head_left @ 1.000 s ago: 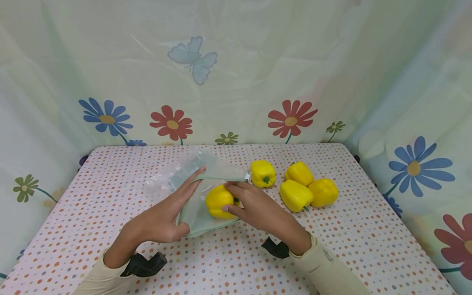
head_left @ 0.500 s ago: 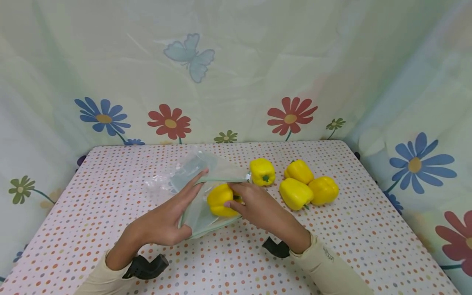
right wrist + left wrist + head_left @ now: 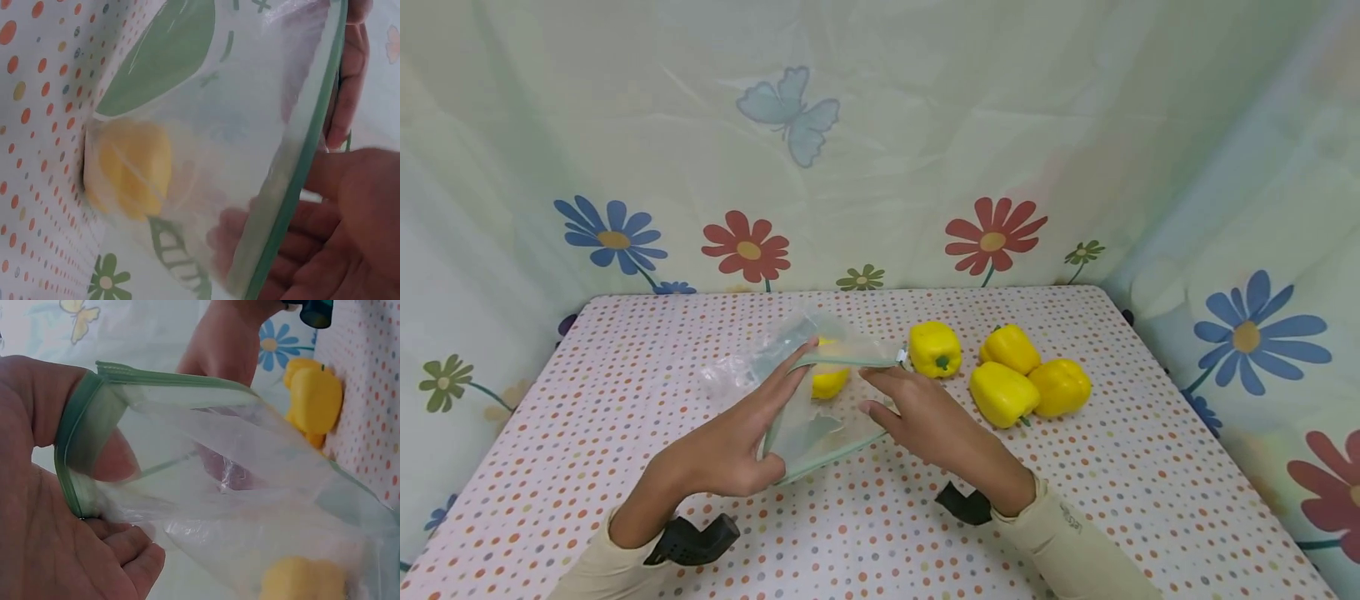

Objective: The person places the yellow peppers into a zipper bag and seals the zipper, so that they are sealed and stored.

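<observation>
A clear zip bag [image 3: 820, 437] with green edging lies across the dotted table, its mouth spread wide towards me. My left hand [image 3: 726, 450] holds the mouth's left side; the left wrist view shows the thumb [image 3: 115, 459] hooked inside the green rim and the other fingers outside. One yellow bell pepper [image 3: 829, 383] rests inside, deeper in the bag, and shows through the plastic [image 3: 134, 169] in the right wrist view. My right hand [image 3: 925, 421] reaches into the mouth from the right with spread fingers, holding nothing, apart from the pepper.
Right of the bag stands a single yellow bell pepper [image 3: 935, 350], with a cluster of three more peppers [image 3: 1003, 396] beyond it. Crumpled clear plastic [image 3: 726, 375] lies at the bag's far left. A flowered curtain [image 3: 880, 150] hangs behind the table.
My right hand has let go of the pepper, which has moved away from me and left, deeper into the bag. The left hand stays at the bag's mouth.
</observation>
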The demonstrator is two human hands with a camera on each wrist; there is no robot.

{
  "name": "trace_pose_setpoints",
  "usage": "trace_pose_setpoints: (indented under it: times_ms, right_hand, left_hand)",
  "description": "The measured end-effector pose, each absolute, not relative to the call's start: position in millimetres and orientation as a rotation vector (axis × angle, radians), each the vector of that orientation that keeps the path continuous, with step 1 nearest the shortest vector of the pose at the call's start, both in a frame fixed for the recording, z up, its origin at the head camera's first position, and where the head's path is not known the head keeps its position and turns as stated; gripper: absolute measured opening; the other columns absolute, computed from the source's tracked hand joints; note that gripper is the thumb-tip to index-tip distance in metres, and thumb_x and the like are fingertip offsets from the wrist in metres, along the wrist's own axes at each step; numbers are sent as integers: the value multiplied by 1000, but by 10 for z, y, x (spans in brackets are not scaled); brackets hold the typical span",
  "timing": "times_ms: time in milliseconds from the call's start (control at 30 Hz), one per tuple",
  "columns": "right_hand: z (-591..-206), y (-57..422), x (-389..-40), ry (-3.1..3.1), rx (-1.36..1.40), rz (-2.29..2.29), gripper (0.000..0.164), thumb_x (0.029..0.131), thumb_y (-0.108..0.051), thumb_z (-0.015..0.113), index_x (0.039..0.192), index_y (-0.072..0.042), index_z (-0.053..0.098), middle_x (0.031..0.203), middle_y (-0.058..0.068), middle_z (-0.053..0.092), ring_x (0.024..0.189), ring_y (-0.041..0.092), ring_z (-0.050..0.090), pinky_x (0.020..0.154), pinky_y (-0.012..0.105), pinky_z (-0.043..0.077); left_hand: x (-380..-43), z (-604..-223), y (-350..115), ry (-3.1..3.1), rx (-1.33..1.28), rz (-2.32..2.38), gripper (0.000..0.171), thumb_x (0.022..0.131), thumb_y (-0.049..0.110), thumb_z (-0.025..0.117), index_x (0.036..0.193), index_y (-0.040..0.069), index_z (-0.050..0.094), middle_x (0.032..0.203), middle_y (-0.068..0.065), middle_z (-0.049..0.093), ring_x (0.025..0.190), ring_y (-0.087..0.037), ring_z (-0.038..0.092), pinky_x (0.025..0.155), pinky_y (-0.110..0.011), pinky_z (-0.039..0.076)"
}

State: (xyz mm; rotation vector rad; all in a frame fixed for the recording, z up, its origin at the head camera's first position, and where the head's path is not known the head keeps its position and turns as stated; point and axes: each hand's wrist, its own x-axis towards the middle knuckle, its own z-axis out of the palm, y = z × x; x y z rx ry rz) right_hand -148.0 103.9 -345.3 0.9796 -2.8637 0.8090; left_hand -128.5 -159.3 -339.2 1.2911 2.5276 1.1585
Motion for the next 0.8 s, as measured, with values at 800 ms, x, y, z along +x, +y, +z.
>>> trace_pose_setpoints:
  times_ms: [800]
  right_hand:
    - [-3471,1390,-1718,-2266,857,1455,26,93,0,58,118,3,66,114,12,67,103,23,64,88,38,52]
  left_hand:
    - [-1294,-3304,-1778,2645,1178,1183,109,64,0,60,157,11,5,162,4,-12,146,-23,11,105,-54,35]
